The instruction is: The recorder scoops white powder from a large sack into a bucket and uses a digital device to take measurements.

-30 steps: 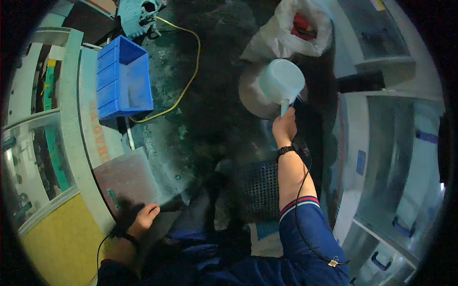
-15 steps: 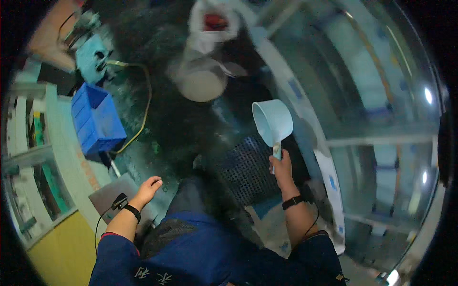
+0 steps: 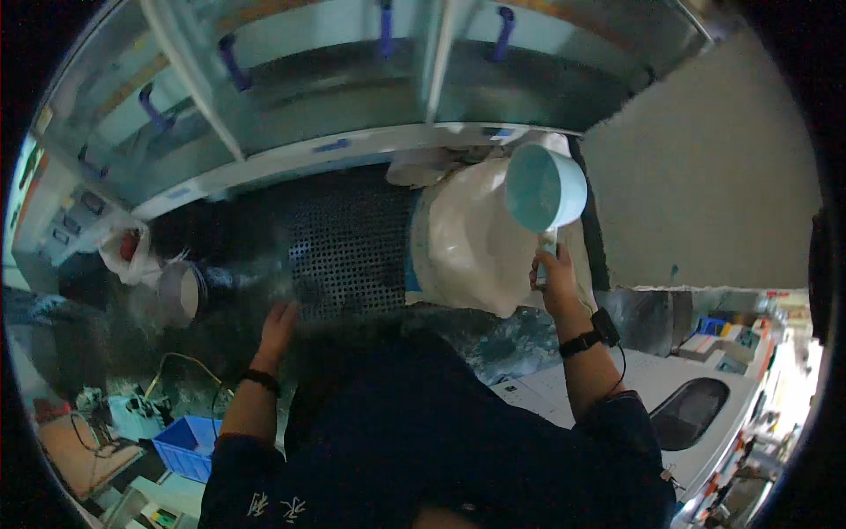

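My right hand is closed round the handle of a pale blue dipper, held up with its round cup tilted and its mouth facing left. Below and beside the dipper lies a large whitish sack, its surface bulging and creased; what is in it I cannot make out. Off to the left, my left hand hangs with fingers stretched out and nothing in it, slightly blurred. It is nearest to a black perforated mat on the floor.
Glass-fronted cabinets span the far side, and a grey panel stands at right. A white bucket, a blue crate and a light blue machine are at left. Behind right is a white table.
My view has swung right, bringing the sack and grey panel into sight. The dipper has stayed in my right hand and is now above the sack.
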Demonstrator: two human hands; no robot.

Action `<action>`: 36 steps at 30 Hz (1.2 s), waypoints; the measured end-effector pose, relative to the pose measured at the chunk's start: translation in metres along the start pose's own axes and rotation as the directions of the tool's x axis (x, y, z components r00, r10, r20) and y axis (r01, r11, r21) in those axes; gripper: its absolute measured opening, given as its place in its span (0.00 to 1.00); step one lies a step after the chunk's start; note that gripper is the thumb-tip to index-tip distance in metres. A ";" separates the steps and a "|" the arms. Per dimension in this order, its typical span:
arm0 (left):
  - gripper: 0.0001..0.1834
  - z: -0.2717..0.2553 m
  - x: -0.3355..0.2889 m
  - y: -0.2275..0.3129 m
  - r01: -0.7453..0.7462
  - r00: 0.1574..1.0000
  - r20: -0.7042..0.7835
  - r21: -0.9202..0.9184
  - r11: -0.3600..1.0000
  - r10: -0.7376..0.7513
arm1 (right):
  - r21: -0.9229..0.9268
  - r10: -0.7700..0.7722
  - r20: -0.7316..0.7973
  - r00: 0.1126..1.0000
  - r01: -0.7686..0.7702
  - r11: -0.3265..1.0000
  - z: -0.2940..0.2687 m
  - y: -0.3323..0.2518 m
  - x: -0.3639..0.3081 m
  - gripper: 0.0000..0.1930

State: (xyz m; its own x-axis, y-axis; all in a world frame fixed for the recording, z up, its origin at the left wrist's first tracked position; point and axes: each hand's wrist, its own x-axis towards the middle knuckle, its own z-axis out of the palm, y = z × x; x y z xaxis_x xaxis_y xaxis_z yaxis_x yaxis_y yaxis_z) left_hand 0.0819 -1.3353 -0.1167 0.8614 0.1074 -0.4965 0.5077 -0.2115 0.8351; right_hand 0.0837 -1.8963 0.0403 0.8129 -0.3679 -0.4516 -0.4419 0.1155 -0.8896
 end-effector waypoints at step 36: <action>0.18 0.382 0.176 0.247 -0.206 0.909 0.395 0.156 0.966 0.131 | 0.579 0.461 0.344 0.818 -0.571 0.582 0.022 0.083 0.136 0.11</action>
State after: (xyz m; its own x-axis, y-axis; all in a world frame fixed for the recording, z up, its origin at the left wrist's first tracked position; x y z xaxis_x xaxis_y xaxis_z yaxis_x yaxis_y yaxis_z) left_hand 0.3535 -1.7396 -0.0883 0.8436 -0.3135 -0.4360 0.3104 -0.3778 0.8723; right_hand 0.1662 -1.9162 -0.0965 0.5917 0.0696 -0.8031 -0.5021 0.8113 -0.2995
